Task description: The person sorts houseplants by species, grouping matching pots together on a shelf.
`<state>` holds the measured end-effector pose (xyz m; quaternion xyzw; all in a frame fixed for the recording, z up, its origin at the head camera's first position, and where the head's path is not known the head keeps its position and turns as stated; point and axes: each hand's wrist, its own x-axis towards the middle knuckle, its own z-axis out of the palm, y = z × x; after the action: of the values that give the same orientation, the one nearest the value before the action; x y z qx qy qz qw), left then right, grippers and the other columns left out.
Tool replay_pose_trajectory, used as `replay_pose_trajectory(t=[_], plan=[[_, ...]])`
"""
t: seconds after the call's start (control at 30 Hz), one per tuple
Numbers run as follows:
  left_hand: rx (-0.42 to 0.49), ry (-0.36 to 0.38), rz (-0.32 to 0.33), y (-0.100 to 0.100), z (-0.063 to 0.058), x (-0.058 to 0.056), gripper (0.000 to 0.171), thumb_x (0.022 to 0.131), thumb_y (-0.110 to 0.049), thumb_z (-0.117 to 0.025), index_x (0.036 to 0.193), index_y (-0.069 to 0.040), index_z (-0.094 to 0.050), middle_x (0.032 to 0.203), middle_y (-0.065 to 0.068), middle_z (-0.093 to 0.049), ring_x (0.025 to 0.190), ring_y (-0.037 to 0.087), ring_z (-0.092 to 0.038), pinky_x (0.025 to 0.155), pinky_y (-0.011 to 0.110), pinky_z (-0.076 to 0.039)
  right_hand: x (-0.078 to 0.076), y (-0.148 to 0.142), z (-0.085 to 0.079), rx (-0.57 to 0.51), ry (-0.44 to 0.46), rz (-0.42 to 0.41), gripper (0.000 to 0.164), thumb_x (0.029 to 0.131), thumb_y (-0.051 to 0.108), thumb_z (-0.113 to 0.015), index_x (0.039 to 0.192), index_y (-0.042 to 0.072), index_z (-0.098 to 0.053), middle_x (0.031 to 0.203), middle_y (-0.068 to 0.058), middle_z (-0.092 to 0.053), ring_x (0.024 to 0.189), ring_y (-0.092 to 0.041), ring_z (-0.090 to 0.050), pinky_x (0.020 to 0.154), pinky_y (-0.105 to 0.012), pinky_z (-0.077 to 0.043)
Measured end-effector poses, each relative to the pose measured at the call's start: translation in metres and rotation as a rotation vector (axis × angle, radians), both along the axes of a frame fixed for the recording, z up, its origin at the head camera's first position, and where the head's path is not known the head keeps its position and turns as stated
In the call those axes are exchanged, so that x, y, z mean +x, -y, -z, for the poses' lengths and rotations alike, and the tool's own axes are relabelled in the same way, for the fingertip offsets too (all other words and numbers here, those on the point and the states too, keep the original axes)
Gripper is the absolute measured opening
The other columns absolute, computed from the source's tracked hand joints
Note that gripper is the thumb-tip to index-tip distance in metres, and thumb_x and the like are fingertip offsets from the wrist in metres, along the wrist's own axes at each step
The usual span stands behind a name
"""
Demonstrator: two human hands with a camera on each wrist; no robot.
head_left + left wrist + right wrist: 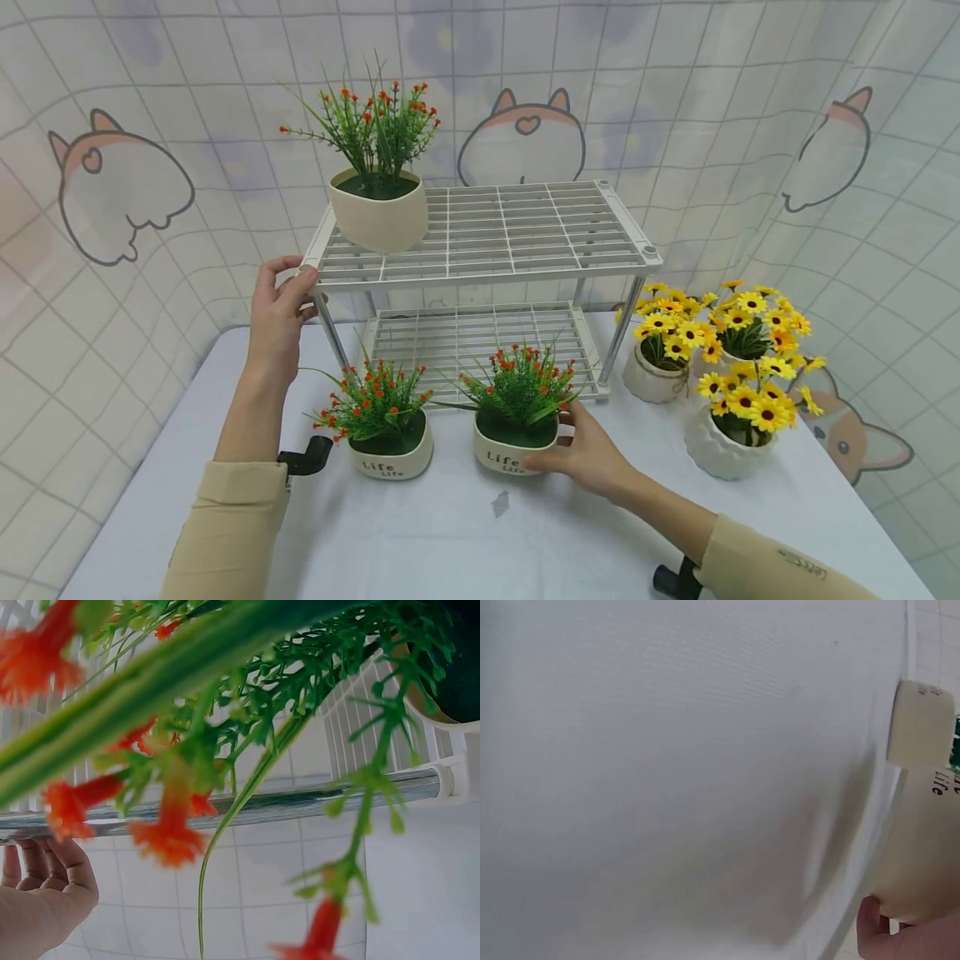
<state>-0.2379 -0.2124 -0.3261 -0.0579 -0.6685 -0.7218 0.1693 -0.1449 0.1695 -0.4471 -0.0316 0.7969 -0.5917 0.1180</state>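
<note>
My left hand (276, 312) grips the front left corner of a white two-tier wire shelf (487, 275), thumb at the top edge. In the left wrist view its curled fingers (64, 866) meet the shelf's metal post (300, 804), partly behind red flowers. Low at the front, my right hand (592, 450) holds a cream flowerpot (491, 450) of red flowers by its right side, thumb in front; some fingers are hidden behind it. A matching flowerpot (393, 462) stands to the left on the table. Another red-flowered pot (382, 217) sits on the top tier's left end.
On the right of the table (465, 550) stand several white pots of yellow flowers, the nearest being a ribbed pot (727, 450). A patterned curtain (675, 108) hangs behind the shelf. The lower tier (480, 333) lies just behind the two front pots.
</note>
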Motion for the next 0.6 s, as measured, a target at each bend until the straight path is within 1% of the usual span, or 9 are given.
replay_pose_trajectory(t=[0.17, 0.3, 0.4, 0.6], plan=[[-0.006, -0.001, -0.002, -0.001, 0.0, 0.0, 0.028, 0.104, -0.028, -0.06, 0.128, -0.018, -0.047, 0.108, 0.002, -0.067, 0.094, 0.017, -0.061, 0.083, 0.029, -0.043, 0.008, -0.012, -0.017, 0.006, -0.019, -0.011, 0.101, 0.077, 0.022, -0.093, 0.154, 0.005, -0.031, 0.147, -0.025, -0.043, 0.123, -0.044, -0.057, 0.094, -0.048, -0.053], [-0.011, -0.001, -0.003, -0.001, 0.0, 0.0, 0.029, 0.104, -0.028, -0.06, 0.128, -0.018, -0.047, 0.108, 0.002, -0.067, 0.095, 0.017, -0.061, 0.084, 0.029, -0.042, 0.014, -0.02, -0.032, -0.002, -0.038, -0.015, 0.103, 0.077, 0.021, -0.093, 0.156, 0.008, -0.028, 0.149, -0.023, -0.042, 0.126, -0.044, -0.054, 0.094, -0.047, -0.053], [-0.011, -0.001, -0.004, -0.001, 0.0, 0.0, 0.029, 0.104, -0.028, -0.06, 0.129, -0.018, -0.047, 0.107, 0.002, -0.067, 0.094, 0.016, -0.06, 0.084, 0.029, -0.042, 0.019, -0.024, -0.045, 0.007, -0.061, -0.013, 0.105, 0.077, 0.022, -0.093, 0.157, 0.01, -0.025, 0.15, -0.021, -0.041, 0.128, -0.044, -0.052, 0.095, -0.048, -0.053], [-0.012, 0.0, -0.01, 0.0, 0.001, -0.001, 0.029, 0.104, -0.027, -0.06, 0.128, -0.018, -0.047, 0.106, 0.001, -0.067, 0.093, 0.015, -0.061, 0.085, 0.03, -0.043, 0.025, -0.03, -0.074, 0.073, -0.112, -0.01, 0.103, 0.079, 0.027, -0.092, 0.157, 0.011, -0.026, 0.147, -0.02, -0.045, 0.131, -0.044, -0.05, 0.099, -0.052, -0.049]])
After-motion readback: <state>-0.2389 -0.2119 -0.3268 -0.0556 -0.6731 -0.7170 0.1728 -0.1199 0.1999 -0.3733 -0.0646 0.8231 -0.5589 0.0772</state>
